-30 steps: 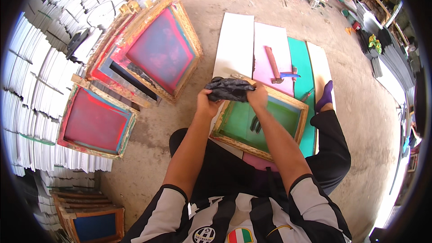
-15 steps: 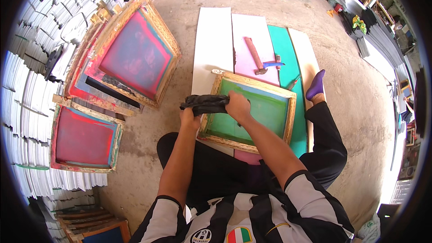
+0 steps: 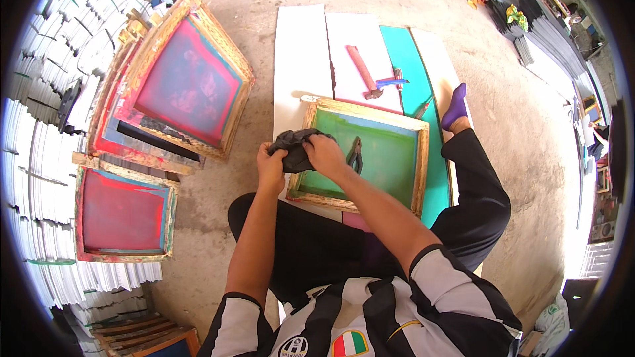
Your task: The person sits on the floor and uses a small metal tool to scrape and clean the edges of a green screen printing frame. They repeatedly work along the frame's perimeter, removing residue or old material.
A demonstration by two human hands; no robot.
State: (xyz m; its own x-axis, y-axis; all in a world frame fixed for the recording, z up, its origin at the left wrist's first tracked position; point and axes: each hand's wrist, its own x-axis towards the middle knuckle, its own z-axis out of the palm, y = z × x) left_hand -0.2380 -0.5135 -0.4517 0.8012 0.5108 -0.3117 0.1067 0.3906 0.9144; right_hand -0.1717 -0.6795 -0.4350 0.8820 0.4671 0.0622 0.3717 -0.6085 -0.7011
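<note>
My left hand (image 3: 270,166) and my right hand (image 3: 325,155) both grip a bunched black cloth (image 3: 291,148), fingers closed on it. The cloth hangs over the left side of a wooden screen printing frame (image 3: 360,207) with green mesh. On that mesh lies a pair of pliers (image 3: 356,156), just right of my right hand. Beyond the frame a hammer (image 3: 365,73) with a reddish handle rests on a pale board. Beside its head are a blue-handled tool (image 3: 393,82) and a screwdriver (image 3: 398,77). Another slim tool (image 3: 423,107) lies on the teal board.
White, pinkish and teal boards (image 3: 301,46) lie under the frame on the concrete floor. To the left, pink and blue screen frames (image 3: 188,82) lean together, with a smaller red one (image 3: 124,211) nearer. Stacks of white sheets (image 3: 46,198) line the left side. My purple-socked foot (image 3: 455,107) rests at the right.
The black cloth was stretched flatter between my hands and is now bunched together, with my hands closer. The pliers, mostly hidden behind my right hand before, now show on the mesh.
</note>
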